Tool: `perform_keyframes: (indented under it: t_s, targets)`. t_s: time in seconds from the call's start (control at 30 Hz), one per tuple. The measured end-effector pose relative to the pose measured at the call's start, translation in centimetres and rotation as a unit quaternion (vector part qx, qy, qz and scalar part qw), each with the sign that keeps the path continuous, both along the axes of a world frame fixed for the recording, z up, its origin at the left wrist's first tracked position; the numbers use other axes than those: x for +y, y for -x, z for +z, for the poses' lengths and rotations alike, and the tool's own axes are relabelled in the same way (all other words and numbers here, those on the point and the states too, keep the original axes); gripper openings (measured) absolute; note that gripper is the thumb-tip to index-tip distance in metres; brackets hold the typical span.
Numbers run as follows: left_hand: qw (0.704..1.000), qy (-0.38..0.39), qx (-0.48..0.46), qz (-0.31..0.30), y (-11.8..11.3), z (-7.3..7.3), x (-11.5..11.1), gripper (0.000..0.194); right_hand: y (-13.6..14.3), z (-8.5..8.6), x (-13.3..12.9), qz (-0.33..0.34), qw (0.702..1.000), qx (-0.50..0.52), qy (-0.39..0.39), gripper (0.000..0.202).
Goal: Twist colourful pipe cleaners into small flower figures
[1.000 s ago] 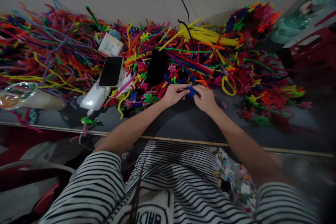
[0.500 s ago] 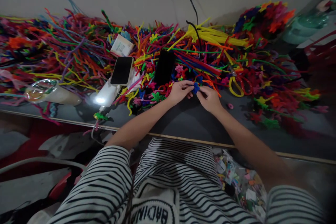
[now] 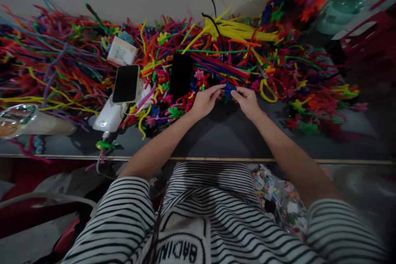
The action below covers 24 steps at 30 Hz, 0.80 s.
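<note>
A small blue fuzzy piece (image 3: 229, 89) is held between my two hands above the dark tabletop (image 3: 229, 144). My left hand (image 3: 206, 101) pinches its left side with bent fingers. On the right side, the thumb and fingers of my right hand (image 3: 247, 101) close on the same piece. Its exact shape is partly hidden by the fingertips. Behind my hands lie red and blue fuzzy stems (image 3: 216, 65) and a bundle of yellow ones (image 3: 241, 29). A pink fuzzy flower (image 3: 199, 75) sits just beyond my left hand.
Left of my hands are a dark phone (image 3: 181, 75), another phone (image 3: 126, 83) on a white power bank (image 3: 108, 116), and a plastic cup (image 3: 52, 123) on its side. Yellow-and-red-handled scissors (image 3: 269, 90) lie to the right. The table's front edge (image 3: 222, 159) crosses below my forearms.
The view has shifted, so the items on the table appear farther left. The blue piece looks wider between my fingertips, and my hands are slightly farther apart. The power bank's light has gone dim.
</note>
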<state>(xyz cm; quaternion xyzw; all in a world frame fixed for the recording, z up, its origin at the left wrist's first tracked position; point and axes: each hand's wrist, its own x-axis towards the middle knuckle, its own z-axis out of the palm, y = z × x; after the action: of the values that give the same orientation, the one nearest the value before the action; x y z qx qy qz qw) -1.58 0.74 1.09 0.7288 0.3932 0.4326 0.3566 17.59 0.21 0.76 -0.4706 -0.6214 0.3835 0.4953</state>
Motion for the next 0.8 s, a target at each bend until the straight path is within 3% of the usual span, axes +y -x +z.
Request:
perform_keyframes:
  t_s: [0.1,0.17,0.27,0.37,0.53,0.8]
  targets:
    - [0.983,-0.167,0.075,0.005,1.3,0.5,0.3,0.031,-0.1,0.1,-0.1,0.070,0.996,0.000,0.051,0.046]
    - [0.969,-0.224,0.104,-0.024,2.0,0.8,0.3,0.029,0.1,0.2,-0.3,0.124,0.988,0.007,0.087,0.045]
    - [0.957,-0.244,0.130,-0.083,2.7,1.2,0.2,0.027,0.3,0.5,-0.6,0.181,0.973,0.046,0.137,0.047]
    - [0.948,-0.254,0.164,-0.103,3.2,2.0,-0.1,0.024,0.2,0.7,-0.7,0.215,0.962,0.061,0.159,0.048]
    - [0.926,-0.252,0.238,-0.149,3.6,3.1,-0.5,0.032,-0.2,0.8,-0.7,0.174,0.977,-0.008,0.124,0.048]
    - [0.916,-0.305,0.227,-0.124,3.6,2.6,-0.5,0.027,-0.2,1.4,-0.9,0.192,0.974,-0.003,0.121,0.052]
